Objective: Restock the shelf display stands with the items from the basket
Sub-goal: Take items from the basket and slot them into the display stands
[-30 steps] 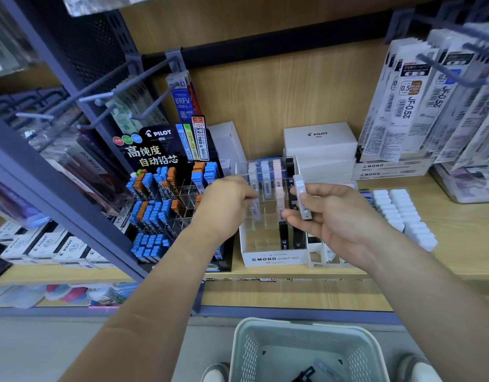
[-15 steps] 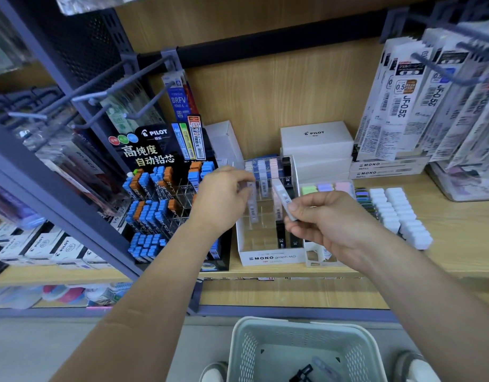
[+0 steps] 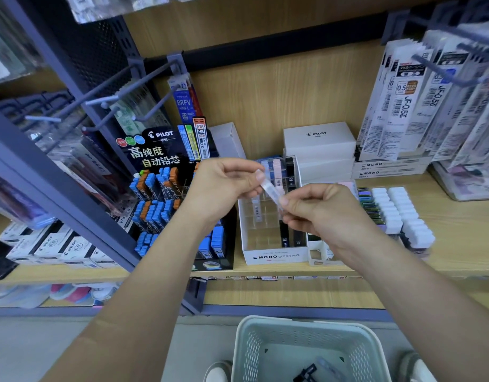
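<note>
Lead stand with the PILOT header [image 3: 160, 150] sits far left, well stocked, and is not the target by my read. Left hand [image 3: 224, 186] pinches the upper end of a slim clear lead case [image 3: 270, 189]. Case hangs tilted in the air above the MONO graph stand [image 3: 275, 256], not in any slot yet. Right hand [image 3: 329, 213] pinches the lower end. Label is blurred, probably a grade mark, so check it against the slot row first. Then release one hand, turn the case upright, drop it straight into an empty cell beside matching cases, and seat it fully. Basket [image 3: 375, 343] sits on the floor below with at least two items in it.
</note>
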{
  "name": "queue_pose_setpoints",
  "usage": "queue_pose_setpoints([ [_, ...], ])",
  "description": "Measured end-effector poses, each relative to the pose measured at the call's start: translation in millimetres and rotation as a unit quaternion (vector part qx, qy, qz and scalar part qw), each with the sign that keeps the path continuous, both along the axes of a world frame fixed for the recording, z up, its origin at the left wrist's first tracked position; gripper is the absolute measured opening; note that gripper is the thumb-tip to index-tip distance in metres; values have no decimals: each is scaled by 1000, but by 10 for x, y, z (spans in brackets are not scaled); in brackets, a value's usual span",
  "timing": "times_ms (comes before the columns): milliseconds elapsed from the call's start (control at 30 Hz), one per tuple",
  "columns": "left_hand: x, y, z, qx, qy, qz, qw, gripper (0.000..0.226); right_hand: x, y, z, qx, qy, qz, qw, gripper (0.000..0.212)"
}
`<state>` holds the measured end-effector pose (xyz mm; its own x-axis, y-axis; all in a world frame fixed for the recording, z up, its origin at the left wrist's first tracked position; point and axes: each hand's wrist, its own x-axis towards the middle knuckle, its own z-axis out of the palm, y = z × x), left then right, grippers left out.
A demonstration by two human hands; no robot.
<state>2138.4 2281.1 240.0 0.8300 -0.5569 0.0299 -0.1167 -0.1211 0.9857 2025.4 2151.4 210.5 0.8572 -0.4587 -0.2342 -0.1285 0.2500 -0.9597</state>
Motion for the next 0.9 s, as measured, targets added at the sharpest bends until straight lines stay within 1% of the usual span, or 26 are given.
queue_pose_setpoints([
  [67,71,37,9,0,-52,49,997,11,12,-28,8,-21,3,-37,999,18],
  [100,115,62,-3,15,-78,70,994,11,13,-54,22,-15,4,-61,998,23],
  [200,198,96,-131,116,-156,93,976,12,-8,-140,63,25,-4,-100,995,25],
  [233,200,89,-184,147,-178,89,969,13,-15,-159,63,31,-2,-99,995,24],
  [300,187,62,-269,179,-203,78,960,14,-22,-168,46,32,9,-87,996,21],
  [400,188,22,-364,192,-226,72,952,15,-19,-135,16,17,26,-65,997,19],
  [633,207,-28,-534,245,-276,45,929,13,-12,-113,-15,-20,30,-48,998,21],
  [800,187,-49,-540,266,-364,5,893,10,-55,-152,-51,-49,60,-20,997,20],
  [900,198,-54,-537,275,-390,-2,879,14,-97,-158,-69,-87,80,8,993,20],
])
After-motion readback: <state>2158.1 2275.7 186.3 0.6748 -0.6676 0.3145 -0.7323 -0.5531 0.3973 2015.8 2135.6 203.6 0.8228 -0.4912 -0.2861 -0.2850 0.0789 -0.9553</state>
